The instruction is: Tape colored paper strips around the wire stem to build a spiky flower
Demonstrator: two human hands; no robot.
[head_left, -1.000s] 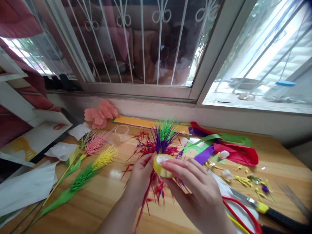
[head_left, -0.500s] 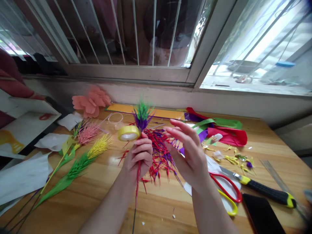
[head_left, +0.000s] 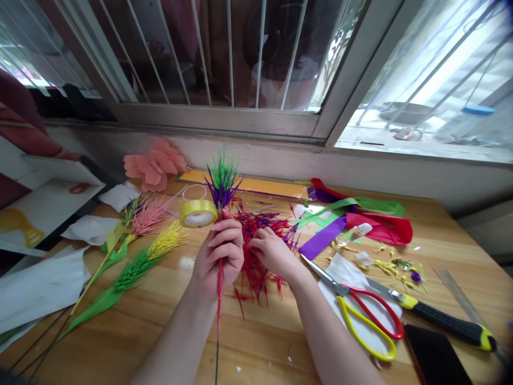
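Observation:
My left hand (head_left: 222, 249) is closed around the stem of an upright artificial wheat ear (head_left: 223, 179), green at the tip and purple below. Its stem (head_left: 219, 294) is wrapped in red and runs down below the fist. A roll of yellow tape (head_left: 198, 214) hangs against the ear's base, at the top of the left hand. My right hand (head_left: 272, 252) reaches into the pile of red and purple spiky pieces (head_left: 253, 278), fingers bent down together among them. Whether a piece is between those fingertips is hidden.
Red-and-yellow scissors (head_left: 360, 305), a utility knife (head_left: 444, 321) and a phone (head_left: 436, 350) lie at the right. Ribbon strips (head_left: 323, 238) lie behind them. Finished-looking wheat stems (head_left: 134, 272) and white paper (head_left: 36, 291) are at the left. A pink paper flower (head_left: 154, 166) stands near the wall.
My right hand has come down from above the table into the red and purple pile, its spread fingers now drawn together. My left hand keeps its hold and has shifted slightly left.

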